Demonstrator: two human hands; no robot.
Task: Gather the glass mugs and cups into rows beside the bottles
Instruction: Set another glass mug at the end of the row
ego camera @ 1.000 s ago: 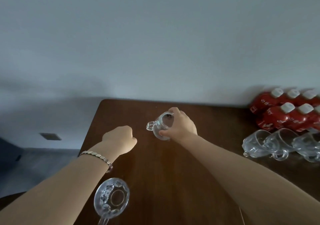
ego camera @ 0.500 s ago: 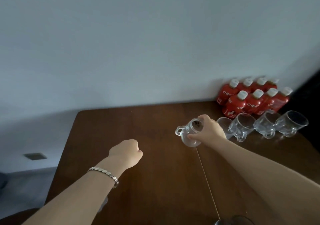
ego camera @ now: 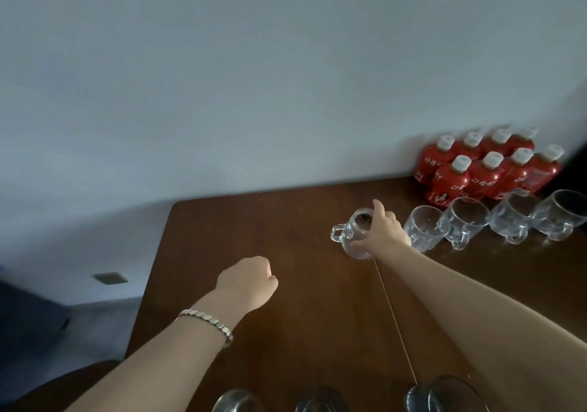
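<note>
My right hand point(ego camera: 382, 233) grips a small clear glass cup point(ego camera: 354, 230) with its handle pointing left, held just above the dark wooden table point(ego camera: 286, 221). Right of it a row of several glass mugs point(ego camera: 467, 225) stands in front of a block of red bottles with white caps point(ego camera: 486, 170) at the table's back right corner. My left hand point(ego camera: 246, 279), wearing a metal bracelet, hovers as a fist over the table's middle with nothing in it. More glassware point(ego camera: 441, 395) shows at the near edge, cut off by the frame.
A pale wall runs behind the table. The table's left edge drops to a grey floor with a small floor plate point(ego camera: 110, 278). A thin seam line point(ego camera: 394, 319) crosses the tabletop under my right arm.
My right hand has carried the small cup rightward, close to the left end of the mug row. My view has swung right, bringing the bottles fully in. My left fist stayed over the table.
</note>
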